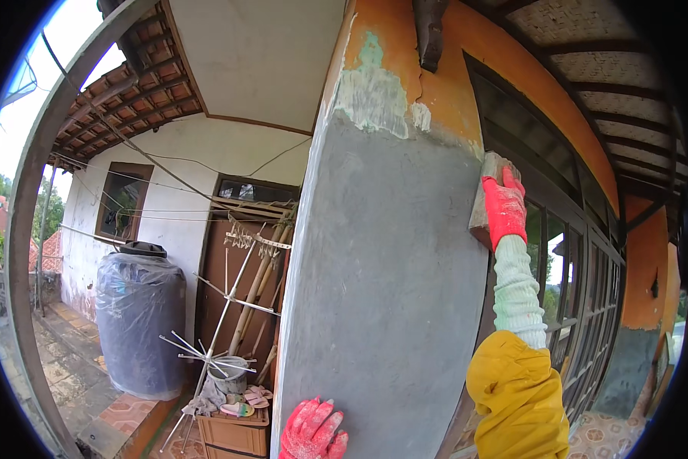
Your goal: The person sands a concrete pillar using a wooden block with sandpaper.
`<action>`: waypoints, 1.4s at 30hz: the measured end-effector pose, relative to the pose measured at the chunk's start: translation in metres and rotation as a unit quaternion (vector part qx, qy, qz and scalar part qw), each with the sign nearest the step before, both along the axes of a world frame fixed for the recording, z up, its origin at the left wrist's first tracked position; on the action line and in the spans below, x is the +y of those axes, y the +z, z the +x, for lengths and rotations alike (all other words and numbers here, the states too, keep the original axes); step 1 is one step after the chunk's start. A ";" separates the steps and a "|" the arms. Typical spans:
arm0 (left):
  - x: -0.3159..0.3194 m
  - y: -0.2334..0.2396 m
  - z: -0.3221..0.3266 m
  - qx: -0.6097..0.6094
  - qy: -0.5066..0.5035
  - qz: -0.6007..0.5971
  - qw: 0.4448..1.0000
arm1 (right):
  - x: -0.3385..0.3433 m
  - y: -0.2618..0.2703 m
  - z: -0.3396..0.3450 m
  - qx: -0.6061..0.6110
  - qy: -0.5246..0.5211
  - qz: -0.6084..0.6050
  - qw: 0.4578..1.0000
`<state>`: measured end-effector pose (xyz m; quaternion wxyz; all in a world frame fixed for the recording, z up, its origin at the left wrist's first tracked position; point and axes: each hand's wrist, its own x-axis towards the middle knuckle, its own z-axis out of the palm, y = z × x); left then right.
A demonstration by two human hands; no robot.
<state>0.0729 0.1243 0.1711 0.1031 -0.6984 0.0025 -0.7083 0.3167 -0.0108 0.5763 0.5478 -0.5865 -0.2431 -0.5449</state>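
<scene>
My right hand (505,207), in a red rubber-coated glove with a white knitted cuff, grips a worn wooden block (480,215). The block lies against the right edge of a grey plastered wall (395,246), beside the dark window frame. Plaster dust whitens the glove. Low on the same wall, near its left corner, my left hand (314,430) rests with gloved fingers apart and holds nothing. Above the grey plaster, orange paint (447,103) has a scraped whitish-green patch (372,94). The block's face towards the wall is hidden.
Glazed windows (556,269) run along the right. Left of the wall corner, a white drying rack (229,295) leans near bamboo poles (258,287). Slippers and a bucket (229,373) sit on a brown drawer unit (235,436). A plastic-wrapped tank (140,327) stands farther left.
</scene>
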 end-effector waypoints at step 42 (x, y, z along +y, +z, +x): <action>-0.001 -0.002 -0.008 0.009 0.005 -0.012 1.000 | 0.007 -0.010 -0.030 0.089 0.012 -0.010 0.996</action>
